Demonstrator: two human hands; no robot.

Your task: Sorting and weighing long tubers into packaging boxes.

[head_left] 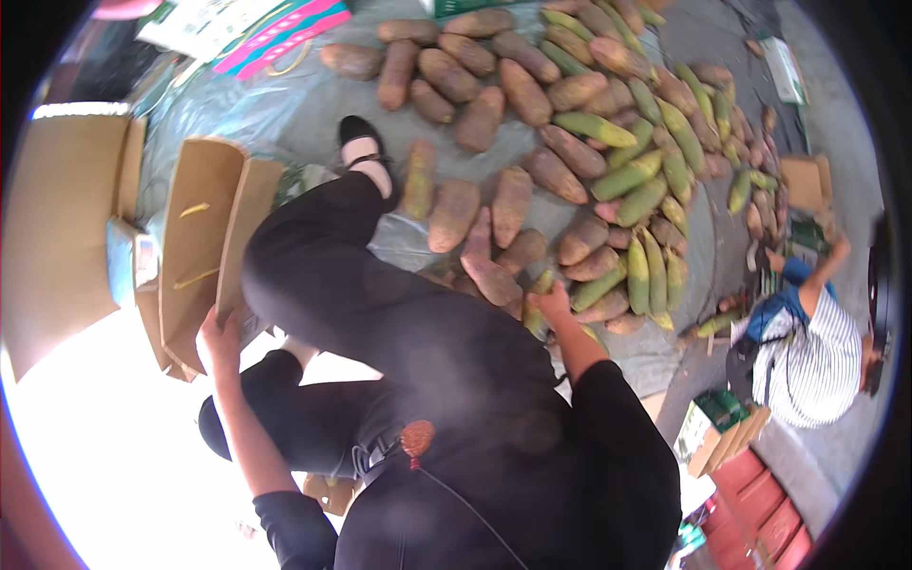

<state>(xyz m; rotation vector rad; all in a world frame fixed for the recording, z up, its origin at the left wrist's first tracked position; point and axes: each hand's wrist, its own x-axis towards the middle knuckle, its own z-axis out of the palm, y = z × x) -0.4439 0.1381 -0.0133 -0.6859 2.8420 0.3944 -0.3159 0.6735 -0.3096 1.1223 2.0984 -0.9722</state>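
Observation:
My left hand (219, 344) grips the lower edge of an open cardboard box (203, 204), which stands tilted at the left with its inside showing. My right hand (553, 304) is closed on a long yellow-green root vegetable (538, 296), radish-like, at the near edge of a spread pile. My forearm and leg partly hide it. Around it lie thick brownish-red root vegetables (513, 195) and long green ones (641, 201), many with soil on them. A forked brownish one (486, 266) lies just left of my right hand.
A grey plastic sheet (285, 109) lies under the pile. More cardboard (62, 218) stands at the far left, with a striped bag (285, 38) behind. On the right a person in a striped shirt (807, 366) works beside cartons (717, 427) and red crates (760, 503).

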